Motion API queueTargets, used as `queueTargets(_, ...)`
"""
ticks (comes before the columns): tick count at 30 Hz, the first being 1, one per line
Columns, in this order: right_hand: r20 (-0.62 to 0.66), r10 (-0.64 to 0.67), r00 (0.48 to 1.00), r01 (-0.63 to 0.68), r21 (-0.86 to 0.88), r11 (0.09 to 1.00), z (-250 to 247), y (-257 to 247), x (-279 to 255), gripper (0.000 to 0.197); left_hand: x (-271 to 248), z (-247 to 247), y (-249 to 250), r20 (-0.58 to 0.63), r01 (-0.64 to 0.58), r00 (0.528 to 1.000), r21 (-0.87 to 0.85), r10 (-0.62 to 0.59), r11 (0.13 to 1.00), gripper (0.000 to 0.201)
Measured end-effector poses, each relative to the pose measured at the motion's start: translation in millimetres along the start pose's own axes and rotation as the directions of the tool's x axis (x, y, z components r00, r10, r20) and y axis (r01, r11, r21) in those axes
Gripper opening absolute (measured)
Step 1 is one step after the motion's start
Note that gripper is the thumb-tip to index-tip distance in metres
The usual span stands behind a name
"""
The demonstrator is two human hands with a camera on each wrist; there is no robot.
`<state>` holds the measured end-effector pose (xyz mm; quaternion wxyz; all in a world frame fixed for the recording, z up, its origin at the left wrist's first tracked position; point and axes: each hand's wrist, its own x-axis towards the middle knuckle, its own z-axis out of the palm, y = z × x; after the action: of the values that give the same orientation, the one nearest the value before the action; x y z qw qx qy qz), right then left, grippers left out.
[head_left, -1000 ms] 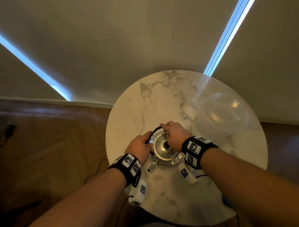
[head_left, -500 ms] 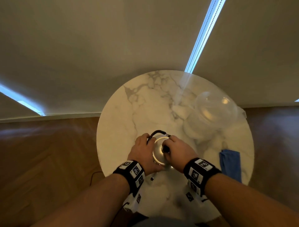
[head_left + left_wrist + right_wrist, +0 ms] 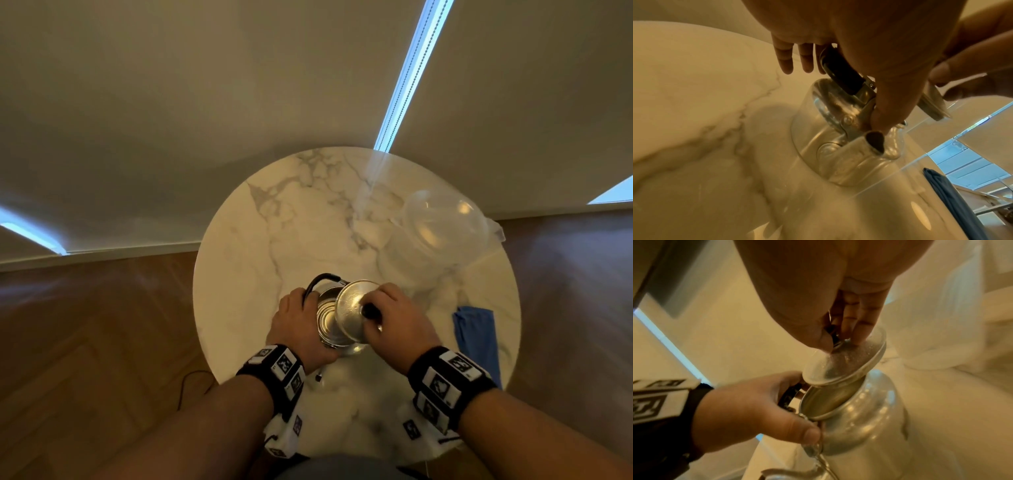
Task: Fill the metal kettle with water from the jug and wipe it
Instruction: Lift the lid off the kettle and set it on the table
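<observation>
The metal kettle (image 3: 325, 320) stands on the round marble table (image 3: 274, 240), its mouth uncovered. My left hand (image 3: 298, 318) grips its folded-down black handle (image 3: 840, 73), thumb pressed on the bracket above the spout (image 3: 873, 142). My right hand (image 3: 394, 318) pinches the black knob of the lid (image 3: 352, 315) and holds it tilted, just above and to the right of the mouth (image 3: 830, 400). The clear plastic jug (image 3: 442, 226) stands at the back right, untouched. A blue cloth (image 3: 476, 329) lies at the table's right edge.
The table's far left part (image 3: 267, 219) is bare marble. Wooden floor surrounds the table, with a thin dark cable (image 3: 191, 383) on it at the left. A pale wall or blind rises just behind the table.
My right hand has lifted the lid off the kettle and tipped it to the right. My left hand stays on the handle. The head view has shifted, bringing the cloth into sight.
</observation>
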<state>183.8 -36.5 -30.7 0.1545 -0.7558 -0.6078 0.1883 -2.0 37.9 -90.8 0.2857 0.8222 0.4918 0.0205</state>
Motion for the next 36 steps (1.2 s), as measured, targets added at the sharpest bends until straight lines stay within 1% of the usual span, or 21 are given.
queueTargets(2,-0.005,0.071,0.997,-0.071,0.031,0.997,-5,14,-11,0.019,-1,0,-5,0.003,-0.011,1.0,0.014,0.011,1.0,0.117)
queueTargets(4,0.018,0.131,0.991,-0.132,0.029,0.991,-7,27,-24,0.017,-1,-2,-8,-0.013,-0.032,0.999,0.021,0.032,0.999,0.117)
queueTargets(6,0.094,0.185,0.978,-0.185,-0.008,0.983,-2,38,-40,0.017,-3,-4,-10,-0.019,-0.041,0.999,0.021,0.041,0.999,0.118)
queueTargets(8,0.21,0.243,0.947,-0.233,-0.07,0.97,10,50,-56,0.021,-5,-4,-10,-0.003,-0.049,0.999,0.033,0.049,0.998,0.12)
queueTargets(10,0.29,0.264,0.92,-0.238,-0.121,0.964,24,60,-67,0.021,-7,-3,-9,0.001,-0.047,0.999,0.033,0.047,0.998,0.121)
queueTargets(14,0.342,0.247,0.907,-0.207,-0.15,0.967,44,72,-75,0.019,-11,-3,-4,-0.058,-0.04,0.997,0.013,0.041,0.999,0.115)
queueTargets(19,0.378,0.189,0.906,-0.14,-0.154,0.978,56,85,-75,0.019,-17,1,3,-0.056,0.024,0.998,0.041,-0.021,0.999,0.109)
queueTargets(22,0.409,0.139,0.902,-0.093,-0.13,0.987,54,91,-73,0.025,-19,4,11,-0.082,0.061,0.995,0.058,-0.057,0.996,0.107)
queueTargets(24,0.416,0.095,0.905,-0.064,-0.088,0.994,45,93,-70,0.032,-21,7,19,-0.091,0.112,0.99,0.078,-0.105,0.991,0.108)
queueTargets(26,0.38,0.049,0.923,-0.044,-0.022,0.999,25,92,-63,0.036,-23,9,25,-0.111,0.145,0.985,0.101,-0.134,0.984,0.106)
queueTargets(27,0.336,0.023,0.941,-0.031,0.019,0.999,10,92,-56,0.035,-23,11,28,-0.122,0.155,0.982,0.106,-0.142,0.982,0.106)
queueTargets(28,0.271,-0.005,0.963,-0.013,0.063,0.998,-8,90,-48,0.032,-24,12,31,-0.133,0.162,0.98,0.104,-0.148,0.981,0.105)
queueTargets(30,0.096,-0.066,0.993,0.052,0.14,0.989,-49,85,-28,0.023,-26,13,37,-0.17,0.153,0.976,0.088,-0.136,0.984,0.102)
queueTargets(31,0.004,-0.093,0.996,0.091,0.168,0.982,-70,83,-17,0.019,-27,13,41,-0.195,0.139,0.973,0.078,-0.122,0.987,0.099)
queueTargets(33,-0.163,-0.133,0.978,0.166,0.207,0.964,-111,80,8,0.015,-29,13,51,-0.237,0.103,0.967,0.045,-0.089,0.994,0.091)
queueTargets(35,-0.277,-0.153,0.949,0.211,0.194,0.958,-145,80,33,0.014,-30,14,62,-0.273,0.05,0.961,0.018,-0.043,0.999,0.079)
queueTargets(36,-0.309,-0.157,0.938,0.216,0.167,0.962,-157,83,47,0.014,-31,15,67,-0.285,0.018,0.958,0.004,-0.016,1.0,0.071)
